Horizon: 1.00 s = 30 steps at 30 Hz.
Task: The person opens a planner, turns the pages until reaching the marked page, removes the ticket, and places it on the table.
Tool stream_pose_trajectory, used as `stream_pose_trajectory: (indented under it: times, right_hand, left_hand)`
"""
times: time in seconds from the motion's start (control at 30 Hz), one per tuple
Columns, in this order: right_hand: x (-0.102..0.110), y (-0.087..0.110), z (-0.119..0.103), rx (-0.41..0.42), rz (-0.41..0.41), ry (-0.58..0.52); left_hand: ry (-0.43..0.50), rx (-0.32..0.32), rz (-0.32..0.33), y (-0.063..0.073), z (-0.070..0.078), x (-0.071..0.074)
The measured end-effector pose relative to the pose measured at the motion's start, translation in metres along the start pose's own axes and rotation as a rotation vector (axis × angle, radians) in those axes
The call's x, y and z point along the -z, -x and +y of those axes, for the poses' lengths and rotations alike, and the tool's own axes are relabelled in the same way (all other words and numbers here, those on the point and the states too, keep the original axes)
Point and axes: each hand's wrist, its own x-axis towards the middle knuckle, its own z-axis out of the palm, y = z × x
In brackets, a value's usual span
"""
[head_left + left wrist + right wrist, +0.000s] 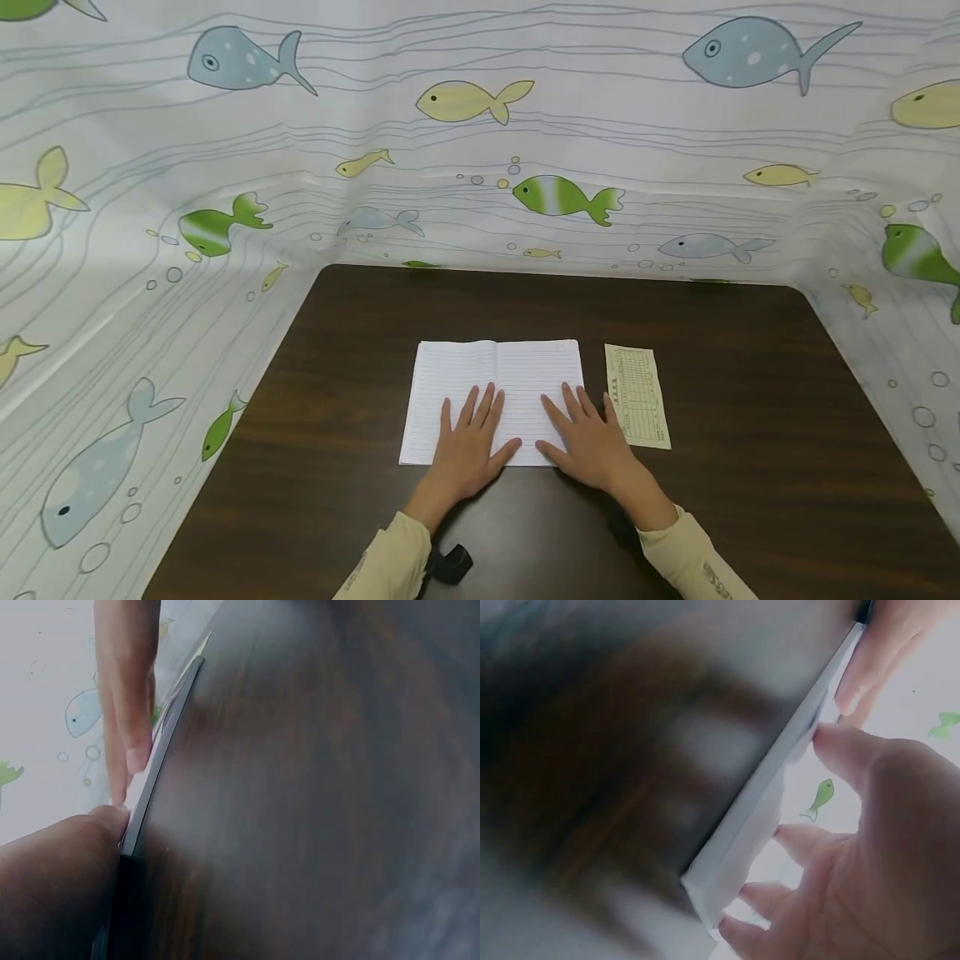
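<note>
A lined notebook (457,375) lies spread flat on the dark wooden table, its pages blank apart from ruled lines. My left hand (468,446) rests on the lower part of the left page, fingers straight and thumb stretched toward the fold. On the right page lies my right hand (592,442), fingers spread, its little finger by the notebook's right edge. In the right wrist view, fingertips (791,836) touch the page near the notebook's edge. The left wrist view shows the left thumb (109,819) at the notebook's near edge.
A pale yellow printed slip (637,396) lies just right of the notebook. Dark wooden tabletop (315,467) stretches to both sides. A white sheet with fish drawings (480,225) surrounds the table's back and sides. A black strap piece (452,565) hangs by the left wrist.
</note>
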Motion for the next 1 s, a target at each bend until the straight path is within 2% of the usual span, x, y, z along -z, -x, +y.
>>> stream_pose_trajectory:
  times: [0.13,0.27,0.43,0.57,0.7,0.77,0.93,1.0]
  right_hand:
    - [-0.001,0.004,-0.004,-0.055,-0.008,0.016]
    - [-0.004,0.006,-0.01,-0.081,0.016,-0.026]
    - [-0.013,0.003,-0.017,-0.091,0.058,-0.103]
    - [-0.023,0.0,-0.017,-0.111,0.058,-0.074]
    - [-0.031,-0.004,-0.014,-0.115,0.072,-0.026]
    - [-0.028,-0.005,-0.017,-0.107,0.078,-0.029]
    - [-0.014,-0.004,-0.028,-0.139,0.025,-0.065]
    - [-0.018,-0.004,-0.027,-0.138,0.027,-0.06]
  left_hand:
    - [0.0,-0.014,0.01,-0.002,-0.001,-0.001]
    - [-0.008,-0.041,0.011,-0.005,-0.004,-0.001]
    - [-0.015,-0.071,-0.069,-0.004,-0.013,0.006]
    - [0.001,-0.095,-0.129,-0.004,-0.02,0.012]
    - [0.013,-0.113,-0.129,-0.006,-0.025,0.013]
    - [0.018,-0.11,-0.123,-0.007,-0.027,0.014]
    - [0.019,-0.122,-0.14,-0.01,-0.031,0.017]
    - [0.024,-0.13,-0.144,-0.01,-0.033,0.016]
